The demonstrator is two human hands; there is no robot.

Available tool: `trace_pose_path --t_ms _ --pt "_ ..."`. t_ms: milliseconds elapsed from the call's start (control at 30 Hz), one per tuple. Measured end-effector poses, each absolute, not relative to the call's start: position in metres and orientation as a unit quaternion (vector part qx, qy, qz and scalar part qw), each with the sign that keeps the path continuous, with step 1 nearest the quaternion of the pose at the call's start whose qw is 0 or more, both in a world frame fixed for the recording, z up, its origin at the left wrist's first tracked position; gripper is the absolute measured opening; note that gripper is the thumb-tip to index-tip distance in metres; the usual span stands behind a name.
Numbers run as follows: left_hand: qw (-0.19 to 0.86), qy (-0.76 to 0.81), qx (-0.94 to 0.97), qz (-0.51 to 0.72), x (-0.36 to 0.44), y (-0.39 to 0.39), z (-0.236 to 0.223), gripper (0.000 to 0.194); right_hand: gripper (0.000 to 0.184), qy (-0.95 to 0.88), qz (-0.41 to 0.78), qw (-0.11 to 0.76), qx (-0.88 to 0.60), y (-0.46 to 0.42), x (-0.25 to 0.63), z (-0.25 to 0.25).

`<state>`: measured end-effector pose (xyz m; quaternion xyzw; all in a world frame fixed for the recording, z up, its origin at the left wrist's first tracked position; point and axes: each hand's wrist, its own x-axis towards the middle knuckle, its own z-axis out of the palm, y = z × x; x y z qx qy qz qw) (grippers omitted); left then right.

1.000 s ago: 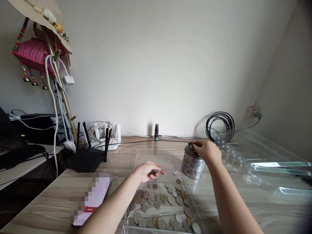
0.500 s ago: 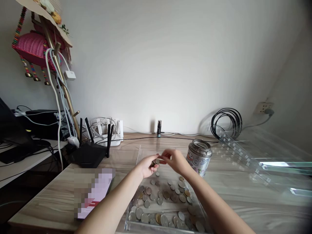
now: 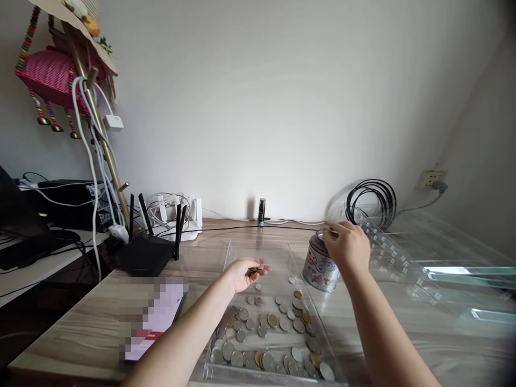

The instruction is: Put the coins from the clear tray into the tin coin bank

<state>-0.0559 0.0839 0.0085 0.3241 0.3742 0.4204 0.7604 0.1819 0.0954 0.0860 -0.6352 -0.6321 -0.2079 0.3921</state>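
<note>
My left hand [image 3: 246, 274] is palm up over the clear tray, fingers curled round a few coins [image 3: 257, 269]. Over on the right, my right hand [image 3: 347, 244] is at the top of a silver floral tin [image 3: 320, 271], thumb and fingers pinched together just above its lid. A small dark edge between those fingers looks like a coin; the hand hides part of the lid. Below both hands, the clear plastic tray [image 3: 264, 248] holds many loose silver and gold-coloured coins [image 3: 268, 361], mostly towards its near end.
A phone with a blurred screen [image 3: 159, 322] lies left of the tray, with a black router [image 3: 145, 255] behind it. A small dark bottle [image 3: 262, 212] stands by the wall. To the right are clear plastic pieces [image 3: 403, 263] and a black cable coil [image 3: 371, 201].
My right hand has moved from the coins in my left palm to the top of the tin on the right. My left hand stays over the tray, its fingers slightly more spread.
</note>
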Motion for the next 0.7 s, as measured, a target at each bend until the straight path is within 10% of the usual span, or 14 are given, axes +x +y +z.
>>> trace_pose_path --t_ms 333,700 --pt "0.733 0.385 0.369 0.421 -0.054 0.086 0.003 0.016 0.023 -0.842 0.130 0.236 -0.468 0.084 0.084 0.027" --pt "0.802 0.364 0.270 0.389 -0.057 0.087 0.007 0.018 0.025 -0.626 -0.173 0.386 -0.656 0.100 0.190 0.083"
